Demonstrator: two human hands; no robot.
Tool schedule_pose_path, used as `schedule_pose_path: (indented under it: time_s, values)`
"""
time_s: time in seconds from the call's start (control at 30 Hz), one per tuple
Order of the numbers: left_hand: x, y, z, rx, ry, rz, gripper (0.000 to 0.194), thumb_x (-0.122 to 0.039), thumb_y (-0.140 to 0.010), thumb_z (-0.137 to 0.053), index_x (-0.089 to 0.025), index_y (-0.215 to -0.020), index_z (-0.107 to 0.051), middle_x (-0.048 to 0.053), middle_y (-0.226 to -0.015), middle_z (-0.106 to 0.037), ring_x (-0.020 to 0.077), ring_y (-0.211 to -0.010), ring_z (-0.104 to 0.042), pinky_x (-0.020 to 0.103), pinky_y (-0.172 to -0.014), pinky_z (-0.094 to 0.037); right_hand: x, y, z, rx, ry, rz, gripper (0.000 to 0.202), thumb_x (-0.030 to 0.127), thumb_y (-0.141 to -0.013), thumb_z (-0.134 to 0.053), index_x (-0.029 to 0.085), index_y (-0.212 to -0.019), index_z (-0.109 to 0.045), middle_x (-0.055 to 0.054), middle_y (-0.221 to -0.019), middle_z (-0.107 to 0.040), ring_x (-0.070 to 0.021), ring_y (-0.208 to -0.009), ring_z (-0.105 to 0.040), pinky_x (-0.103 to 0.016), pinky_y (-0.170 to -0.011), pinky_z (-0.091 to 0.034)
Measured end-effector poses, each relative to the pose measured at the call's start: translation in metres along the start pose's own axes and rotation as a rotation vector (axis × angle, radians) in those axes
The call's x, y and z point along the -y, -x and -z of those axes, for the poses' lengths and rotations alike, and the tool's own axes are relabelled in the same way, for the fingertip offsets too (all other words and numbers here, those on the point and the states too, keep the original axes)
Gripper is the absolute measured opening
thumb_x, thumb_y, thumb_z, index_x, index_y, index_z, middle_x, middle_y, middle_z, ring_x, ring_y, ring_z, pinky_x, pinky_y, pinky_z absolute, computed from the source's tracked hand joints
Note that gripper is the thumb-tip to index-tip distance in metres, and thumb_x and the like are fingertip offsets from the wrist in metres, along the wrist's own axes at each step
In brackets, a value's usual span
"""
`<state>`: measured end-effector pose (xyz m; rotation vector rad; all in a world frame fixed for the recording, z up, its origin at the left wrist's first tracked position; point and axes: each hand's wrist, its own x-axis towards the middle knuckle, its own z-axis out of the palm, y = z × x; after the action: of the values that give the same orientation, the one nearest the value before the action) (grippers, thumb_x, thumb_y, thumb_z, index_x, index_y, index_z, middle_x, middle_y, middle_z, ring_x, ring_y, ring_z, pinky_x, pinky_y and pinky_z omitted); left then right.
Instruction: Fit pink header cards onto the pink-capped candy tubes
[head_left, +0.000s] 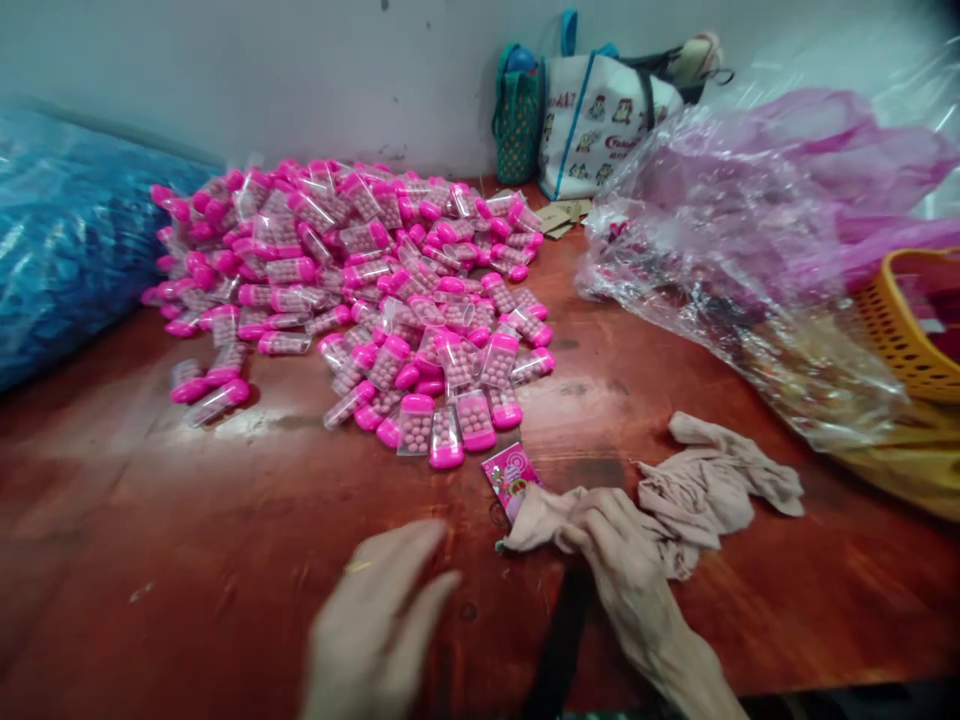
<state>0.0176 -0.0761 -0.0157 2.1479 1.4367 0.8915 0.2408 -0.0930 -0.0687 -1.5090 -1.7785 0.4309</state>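
My right hand [621,560] is closed on one end of a crumpled beige cloth [701,490], pressing it to the table. That end overlaps a small pink printed packet [510,472], whose lower part is hidden under the cloth. My left hand [379,610], smeared by motion, is to the left over the table, its thumb apart from the fingers and nothing visible in it. Beyond both hands lies a large heap of clear little candy containers [457,365] with bright pink caps, filled with small pink balls.
The reddish-brown wooden table [187,560] carries a big blue plastic bag [67,240] at left. Clear and pink plastic bags [750,220] and a yellow basket [896,330] crowd the right. A white tote bag [585,125] and a green pouch [517,120] stand against the wall.
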Motion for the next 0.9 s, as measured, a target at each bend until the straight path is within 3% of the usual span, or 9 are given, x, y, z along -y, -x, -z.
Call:
schedule_pose_path:
  time_s: [0.07,0.13,0.2,0.3,0.4,0.53,0.67,0.9]
  values:
    - [-0.019,-0.018,-0.043,0.169,-0.135,-0.178,0.026,-0.016,-0.080,-0.057,-0.018,-0.106,-0.060,0.007,-0.096,-0.063,0.0234,-0.087,-0.057,0.037,-0.075,-0.050,0.000,0.000,-0.001,-0.036,-0.001,-0.001,0.027,0.013,-0.094,-0.035,0.017,-0.070,-0.046,-0.005,-0.071,-0.048,-0.0191,-0.070,-0.044,-0.034,-0.063,-0.036]
    - [-0.033,-0.025,-0.079,0.208,-0.230,-0.260,0.023,-0.009,-0.084,-0.043,-0.017,-0.094,-0.062,0.008,-0.086,-0.063,0.0222,-0.081,-0.057,0.037,-0.072,-0.049,0.000,-0.001,0.001,-0.057,0.000,-0.008,0.029,0.017,-0.095,-0.033,0.018,-0.068,-0.045,-0.004,-0.068,-0.047,-0.0182,-0.066,-0.044,-0.032,-0.060,-0.036]
    - [-0.038,-0.023,-0.097,0.146,-0.235,-0.281,0.026,-0.007,-0.086,-0.037,-0.016,-0.084,-0.062,0.007,-0.076,-0.062,0.0205,-0.071,-0.056,0.035,-0.067,-0.049,-0.001,-0.003,0.006,-0.029,-0.004,-0.020,0.035,0.025,-0.096,-0.032,0.019,-0.065,-0.045,-0.003,-0.064,-0.047,-0.0174,-0.063,-0.044,-0.030,-0.057,-0.036]
    - [-0.033,-0.017,-0.089,0.162,-0.201,-0.328,0.024,-0.018,-0.088,-0.040,-0.016,-0.075,-0.061,0.005,-0.067,-0.060,0.0193,-0.061,-0.055,0.031,-0.056,-0.048,-0.001,-0.012,0.020,0.098,-0.049,-0.064,0.042,0.032,-0.097,-0.028,0.021,-0.060,-0.044,0.000,-0.059,-0.048,-0.0160,-0.057,-0.045,-0.028,-0.053,-0.037]
    - [-0.024,-0.022,-0.064,0.199,-0.092,-0.328,0.023,-0.029,-0.088,-0.043,-0.015,-0.089,-0.062,0.006,-0.073,-0.060,0.0186,-0.064,-0.058,0.028,-0.056,-0.048,-0.001,-0.026,0.029,0.122,-0.072,-0.145,0.034,0.029,-0.096,-0.033,0.021,-0.067,-0.050,-0.001,-0.066,-0.054,-0.0152,-0.060,-0.051,-0.027,-0.055,-0.039]
    - [-0.011,-0.039,-0.045,0.121,-0.020,-0.066,0.016,-0.021,-0.088,-0.046,-0.015,-0.092,-0.060,0.005,-0.079,-0.060,0.0160,-0.070,-0.059,0.026,-0.064,-0.047,0.000,-0.041,0.014,0.030,0.074,-0.169,0.018,0.033,-0.085,-0.056,0.020,-0.073,-0.052,-0.002,-0.072,-0.058,-0.0177,-0.065,-0.054,-0.028,-0.057,-0.039]
    - [-0.004,-0.047,-0.048,0.172,-0.026,0.063,0.012,-0.020,-0.084,-0.051,-0.017,-0.092,-0.059,0.004,-0.079,-0.058,0.0169,-0.071,-0.058,0.028,-0.066,-0.046,-0.004,-0.041,-0.015,-0.064,0.160,-0.152,0.021,0.037,-0.081,-0.059,0.020,-0.071,-0.052,-0.004,-0.069,-0.057,-0.0210,-0.068,-0.054,-0.031,-0.059,-0.038]
    - [-0.006,-0.046,-0.065,0.185,-0.086,0.015,0.016,-0.016,-0.082,-0.049,-0.019,-0.094,-0.059,0.002,-0.079,-0.053,0.0164,-0.067,-0.056,0.028,-0.062,-0.047,-0.016,-0.028,-0.031,-0.109,0.121,-0.133,0.013,0.028,-0.087,-0.049,0.020,-0.080,-0.054,-0.004,-0.072,-0.059,-0.0195,-0.070,-0.054,-0.031,-0.065,-0.040]
